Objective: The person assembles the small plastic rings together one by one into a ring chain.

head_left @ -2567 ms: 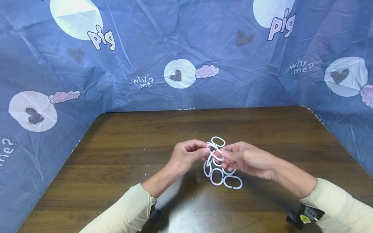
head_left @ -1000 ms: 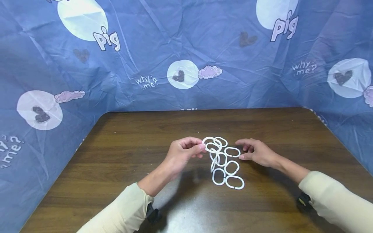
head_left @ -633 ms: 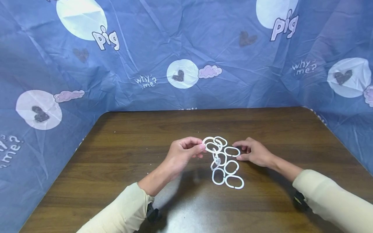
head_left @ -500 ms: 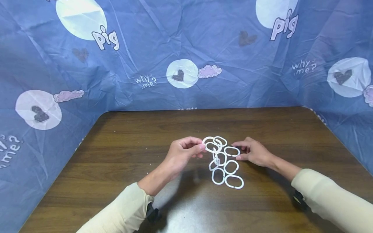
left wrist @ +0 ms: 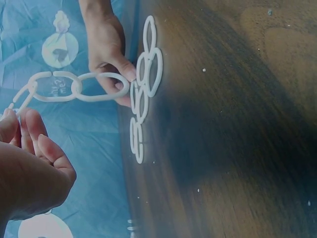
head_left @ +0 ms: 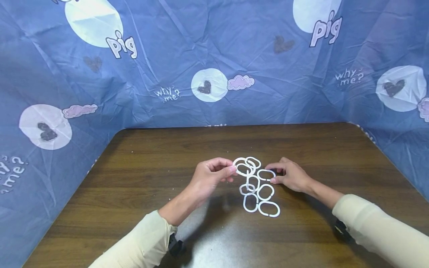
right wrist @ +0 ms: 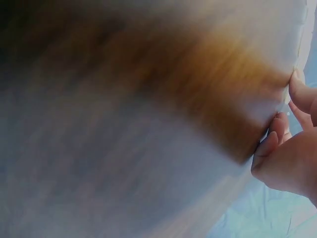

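In the head view my left hand (head_left: 211, 176) pinches the top of a short chain of white plastic oval links (head_left: 236, 160) between thumb and fingertips. The chain hangs down toward the table, its lowest link (head_left: 247, 190) slightly blurred. In the left wrist view the linked ovals (left wrist: 103, 74) stretch away from that hand. My right hand (head_left: 291, 176) is at the right end of a loose white link (head_left: 263, 170), thumb at its lower edge and index finger by its upper edge. Whether the fingers press on it is unclear; that link lies flat.
Several more loose white links (head_left: 269, 216), each with a small slit, lie flat below and behind the chain on the brown wooden table (head_left: 161, 149). A blue printed cloth (head_left: 268, 104) stands around the table's back and sides.
Both hands were together on the links at first. The right hand then moved right, away from the chain, and has since crept left to the loose link. The hanging chain has swung slightly.
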A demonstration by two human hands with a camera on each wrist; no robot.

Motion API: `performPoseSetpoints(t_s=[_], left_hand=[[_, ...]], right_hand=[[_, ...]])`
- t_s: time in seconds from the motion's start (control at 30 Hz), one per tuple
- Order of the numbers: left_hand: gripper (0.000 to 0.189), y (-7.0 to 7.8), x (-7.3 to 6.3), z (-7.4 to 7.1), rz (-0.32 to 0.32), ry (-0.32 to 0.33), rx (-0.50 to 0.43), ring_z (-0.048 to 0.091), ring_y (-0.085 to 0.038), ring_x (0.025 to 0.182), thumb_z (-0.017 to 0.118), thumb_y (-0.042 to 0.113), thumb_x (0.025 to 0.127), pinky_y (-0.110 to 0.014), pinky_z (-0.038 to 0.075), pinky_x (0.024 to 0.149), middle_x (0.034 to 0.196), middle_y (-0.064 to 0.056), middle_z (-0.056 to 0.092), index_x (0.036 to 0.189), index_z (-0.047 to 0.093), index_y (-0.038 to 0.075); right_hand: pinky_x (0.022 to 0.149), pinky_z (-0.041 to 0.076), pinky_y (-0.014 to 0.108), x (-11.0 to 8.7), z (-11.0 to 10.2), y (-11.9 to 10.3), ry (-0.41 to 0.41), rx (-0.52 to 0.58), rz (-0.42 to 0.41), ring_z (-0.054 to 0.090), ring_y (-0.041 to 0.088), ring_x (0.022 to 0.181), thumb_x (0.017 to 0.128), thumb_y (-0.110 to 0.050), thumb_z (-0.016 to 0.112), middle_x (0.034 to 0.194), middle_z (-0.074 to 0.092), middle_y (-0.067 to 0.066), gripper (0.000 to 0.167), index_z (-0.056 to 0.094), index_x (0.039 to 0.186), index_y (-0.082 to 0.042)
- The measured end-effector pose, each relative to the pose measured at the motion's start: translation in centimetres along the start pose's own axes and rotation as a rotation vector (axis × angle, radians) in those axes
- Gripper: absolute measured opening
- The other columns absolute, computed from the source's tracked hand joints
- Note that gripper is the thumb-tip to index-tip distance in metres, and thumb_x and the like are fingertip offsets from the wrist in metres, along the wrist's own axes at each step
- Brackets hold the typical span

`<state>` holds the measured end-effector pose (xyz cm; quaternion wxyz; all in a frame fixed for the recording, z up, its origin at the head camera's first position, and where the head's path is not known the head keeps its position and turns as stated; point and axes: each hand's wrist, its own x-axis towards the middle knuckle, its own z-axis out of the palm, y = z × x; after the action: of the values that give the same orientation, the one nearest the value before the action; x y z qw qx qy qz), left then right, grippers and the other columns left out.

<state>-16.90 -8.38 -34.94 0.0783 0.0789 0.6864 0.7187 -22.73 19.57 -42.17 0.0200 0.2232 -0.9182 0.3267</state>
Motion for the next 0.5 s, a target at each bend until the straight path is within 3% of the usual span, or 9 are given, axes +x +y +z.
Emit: performPoseSetpoints(t_s=[0.23, 0.5], left_hand=[[0.015, 0.1, -0.08, 0.09, 0.009, 0.0, -0.008, 0.065, -0.014, 0.067, 0.07, 0.008, 0.086, -0.023, 0.049, 0.066, 0.081, -0.006, 0.071, 0.096, 0.066, -0.003], [0.014, 0.05, -0.06, 0.17, -0.001, 0.0, -0.007, 0.066, -0.015, 0.068, 0.071, 0.008, 0.086, -0.023, 0.049, 0.066, 0.084, -0.011, 0.071, 0.095, 0.067, -0.001]], right_hand=[[0.069, 0.039, 0.031, 0.01, -0.03, -0.01, 0.002, 0.049, 0.024, 0.049, 0.017, 0.076, 0.074, -0.007, 0.079, 0.081, 0.051, 0.005, 0.035, 0.07, 0.107, -0.006], [0.063, 0.04, 0.025, -0.42, -0.77, -0.5, 0.023, 0.139, 0.076, 0.047, 0.018, 0.072, 0.076, -0.002, 0.077, 0.087, 0.052, 0.01, 0.031, 0.066, 0.104, 0.003]])
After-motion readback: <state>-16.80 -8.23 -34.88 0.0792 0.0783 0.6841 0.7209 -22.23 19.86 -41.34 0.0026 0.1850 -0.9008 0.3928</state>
